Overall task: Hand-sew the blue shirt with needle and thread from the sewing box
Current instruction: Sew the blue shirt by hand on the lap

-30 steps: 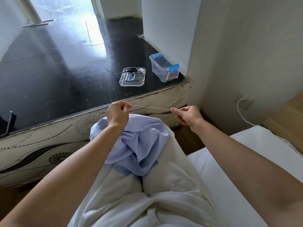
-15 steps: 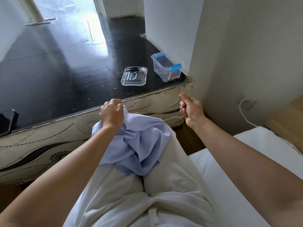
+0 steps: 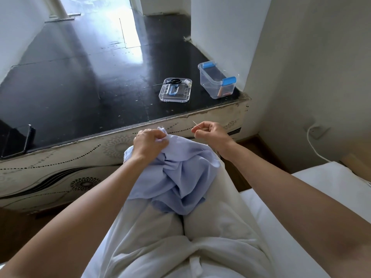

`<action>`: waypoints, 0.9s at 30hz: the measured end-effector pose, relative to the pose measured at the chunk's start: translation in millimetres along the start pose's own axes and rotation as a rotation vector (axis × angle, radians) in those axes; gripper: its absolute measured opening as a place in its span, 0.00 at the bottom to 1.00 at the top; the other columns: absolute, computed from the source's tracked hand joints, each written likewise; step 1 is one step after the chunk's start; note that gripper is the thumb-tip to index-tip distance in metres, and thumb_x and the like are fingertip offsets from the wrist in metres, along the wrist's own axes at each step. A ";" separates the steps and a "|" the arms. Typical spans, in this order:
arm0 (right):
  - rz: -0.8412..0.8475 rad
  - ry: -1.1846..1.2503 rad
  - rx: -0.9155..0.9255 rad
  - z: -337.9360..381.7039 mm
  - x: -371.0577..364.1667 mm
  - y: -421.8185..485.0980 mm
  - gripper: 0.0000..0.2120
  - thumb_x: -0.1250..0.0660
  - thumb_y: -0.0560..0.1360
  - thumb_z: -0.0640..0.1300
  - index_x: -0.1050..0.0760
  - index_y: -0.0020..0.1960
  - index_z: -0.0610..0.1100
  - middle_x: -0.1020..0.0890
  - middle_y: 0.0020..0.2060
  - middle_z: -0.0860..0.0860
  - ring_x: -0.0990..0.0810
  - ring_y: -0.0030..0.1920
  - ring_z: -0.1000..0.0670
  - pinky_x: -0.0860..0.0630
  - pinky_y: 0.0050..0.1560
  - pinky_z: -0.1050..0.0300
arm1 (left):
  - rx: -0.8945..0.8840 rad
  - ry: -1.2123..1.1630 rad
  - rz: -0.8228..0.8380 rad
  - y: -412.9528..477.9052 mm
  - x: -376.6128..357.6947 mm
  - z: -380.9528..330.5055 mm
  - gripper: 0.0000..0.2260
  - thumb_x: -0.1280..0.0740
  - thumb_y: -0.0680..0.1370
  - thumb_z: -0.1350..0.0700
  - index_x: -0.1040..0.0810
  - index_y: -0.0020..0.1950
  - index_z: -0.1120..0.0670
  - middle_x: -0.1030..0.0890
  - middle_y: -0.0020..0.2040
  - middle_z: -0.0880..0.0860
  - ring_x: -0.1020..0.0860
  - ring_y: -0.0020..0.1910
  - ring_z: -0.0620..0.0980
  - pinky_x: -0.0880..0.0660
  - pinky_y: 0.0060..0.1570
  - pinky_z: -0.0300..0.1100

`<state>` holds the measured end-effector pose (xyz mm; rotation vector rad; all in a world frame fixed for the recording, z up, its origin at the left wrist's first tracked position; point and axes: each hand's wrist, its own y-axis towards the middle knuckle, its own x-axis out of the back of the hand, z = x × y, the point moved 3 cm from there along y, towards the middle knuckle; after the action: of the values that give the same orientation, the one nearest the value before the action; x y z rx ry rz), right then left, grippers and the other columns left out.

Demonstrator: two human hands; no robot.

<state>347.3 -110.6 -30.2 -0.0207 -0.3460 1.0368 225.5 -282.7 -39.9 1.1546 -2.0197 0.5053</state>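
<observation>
Phone [image 3: 17,140] on black ledge [image 3: 80,93], white cable [image 3: 315,150] at wall socket [image 3: 318,131], white mattress [image 3: 331,177]

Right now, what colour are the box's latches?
Blue latches on the clear box; the head view shows them best.

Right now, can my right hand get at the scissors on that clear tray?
Probably yes, with a forward stretch: only black tabletop lies between the right hand and the scissors on the clear tray. But its fingers pinch the needle, so grasping them would likely mean parking it first.
</observation>
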 end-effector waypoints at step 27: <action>-0.002 -0.062 0.396 -0.9 -1.9 13.2 0.07 0.29 0.75 0.45 0.23 0.48 0.43 0.18 0.38 0.37 0.20 0.37 0.37 0.19 0.38 0.47 | -0.276 -0.241 0.087 11.7 5.6 -23.4 0.15 0.32 0.71 0.42 0.21 0.37 0.54 0.23 0.33 0.49 0.30 0.35 0.48 0.28 0.39 0.46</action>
<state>335.6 -105.3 -34.0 0.3679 -0.1923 1.0903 223.3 -264.8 -20.2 0.9999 -2.2688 0.1253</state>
